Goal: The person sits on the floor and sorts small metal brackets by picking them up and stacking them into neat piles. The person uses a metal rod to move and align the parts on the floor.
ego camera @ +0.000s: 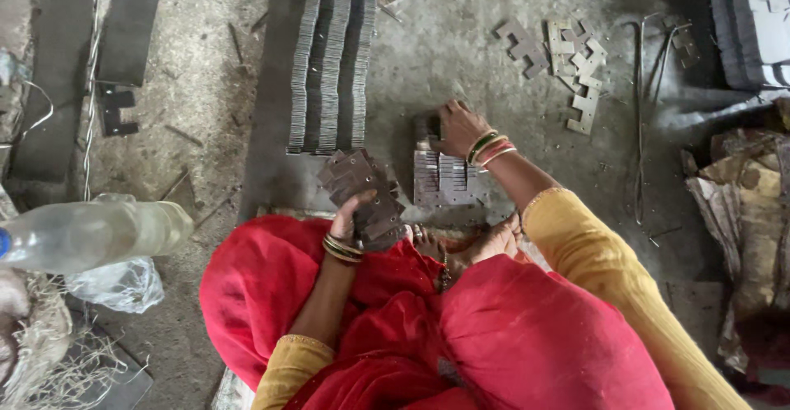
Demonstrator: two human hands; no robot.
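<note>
My left hand (352, 211) grips a fanned bundle of thin E-shaped metal plates (362, 188) held against my red-clad knee. My right hand (457, 127) rests on the far end of a short row of stacked metal plates (444, 178) lying on the floor in front of me. Its fingers curl over the dark end of the row. Bangles circle both wrists, and yellow sleeves cover my forearms. My bare foot (485, 241) lies just behind that row.
Three long rows of stacked plates (329, 56) stand on a dark metal sheet (271, 114). Loose E-shaped plates (576, 60) lie scattered at the upper right. A plastic bottle (99, 231) lies on its side at left. Crumpled paper (741, 204) sits at right.
</note>
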